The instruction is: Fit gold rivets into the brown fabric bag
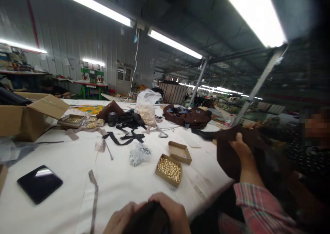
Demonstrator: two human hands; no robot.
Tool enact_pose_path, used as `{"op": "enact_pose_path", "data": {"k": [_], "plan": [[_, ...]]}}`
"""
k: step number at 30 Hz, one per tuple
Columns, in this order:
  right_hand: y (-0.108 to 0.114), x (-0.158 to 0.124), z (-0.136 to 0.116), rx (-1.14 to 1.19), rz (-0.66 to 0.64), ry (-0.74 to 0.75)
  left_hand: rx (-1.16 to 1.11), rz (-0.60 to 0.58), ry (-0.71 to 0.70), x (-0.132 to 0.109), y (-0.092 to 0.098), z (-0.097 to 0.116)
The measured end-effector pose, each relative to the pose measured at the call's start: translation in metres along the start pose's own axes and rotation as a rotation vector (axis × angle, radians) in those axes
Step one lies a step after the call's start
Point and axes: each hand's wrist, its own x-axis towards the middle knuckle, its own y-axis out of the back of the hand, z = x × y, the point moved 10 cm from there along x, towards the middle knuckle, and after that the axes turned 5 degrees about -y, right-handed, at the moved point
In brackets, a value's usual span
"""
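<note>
At the bottom edge of the head view, my left hand (123,217) and my right hand (173,211) are both closed around a dark piece of material (149,218). It looks black or dark brown and runs out of the frame, so its kind is hidden. Just beyond my right hand sits a small cardboard box of gold-coloured metal studs (168,169). Behind that lies a shallow cardboard lid (180,152). A clear plastic bag of silvery small parts (139,154) rests to the left of the boxes.
At right, a co-worker's hand (241,146) in a plaid sleeve holds brown material (227,155); another person stands beyond. A dark tablet (40,184), an open carton (36,118), black straps (125,137) and brown bags (190,117) lie on the white table (69,165).
</note>
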Motion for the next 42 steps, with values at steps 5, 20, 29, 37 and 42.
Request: {"op": "enact_pose_path", "data": {"k": [5,20,29,37,42], "plan": [[-0.01,0.035,0.046,-0.253,-0.273,-0.414,-0.314,0.16,0.189,-0.029,0.036,-0.019],[-0.079,0.066,-0.029,-0.316,-0.536,0.092,0.053,-0.165,0.209,-0.021,0.045,0.037],[-0.127,0.083,0.014,-0.376,-0.745,-0.04,0.677,-0.009,0.18,0.003,0.066,0.03],[-0.129,0.085,0.019,-0.104,-0.797,-0.003,0.895,0.044,0.087,-0.001,0.058,0.055],[-0.143,0.084,0.024,-0.104,-0.79,0.02,1.0,0.024,0.048,-0.009,0.048,0.064]]}}
